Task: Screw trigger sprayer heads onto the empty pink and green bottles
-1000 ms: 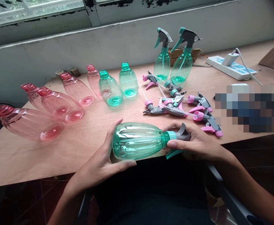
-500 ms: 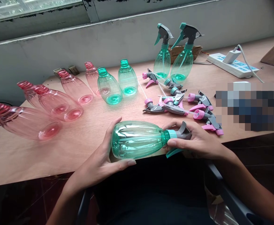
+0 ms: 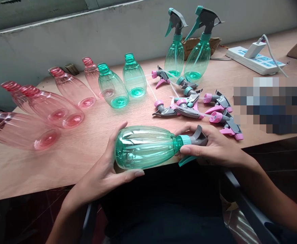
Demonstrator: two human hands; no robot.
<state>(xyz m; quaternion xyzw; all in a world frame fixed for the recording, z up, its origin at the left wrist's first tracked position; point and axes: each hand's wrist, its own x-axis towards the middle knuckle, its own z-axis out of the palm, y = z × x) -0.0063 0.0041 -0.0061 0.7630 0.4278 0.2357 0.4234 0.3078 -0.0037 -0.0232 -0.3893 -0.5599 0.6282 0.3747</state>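
A clear green spray bottle (image 3: 145, 147) lies sideways between my hands above the table's front edge, its grey and teal trigger head fitted on the neck. My left hand (image 3: 106, 166) cups the bottle's base, thumb below and fingers along the far side. Around the collar and grey head, my right hand (image 3: 211, 145) is closed, with the teal trigger pointing down below it. Beyond it lie several loose pink-and-grey spray heads (image 3: 216, 117), and a few teal ones (image 3: 189, 90), with thin white tubes.
Several pink bottles (image 3: 54, 106) without heads stand at the left, beside two open green bottles (image 3: 135, 76). Two green bottles with heads (image 3: 174, 56) stand at the back. A white power strip (image 3: 255, 60) with a plugged-in charger lies at the right, near a blurred-out patch.
The view has tilted and shifted slightly, so the table things appear higher or farther left. Both hands keep their hold on the green spray bottle, which looks nearly unmoved.
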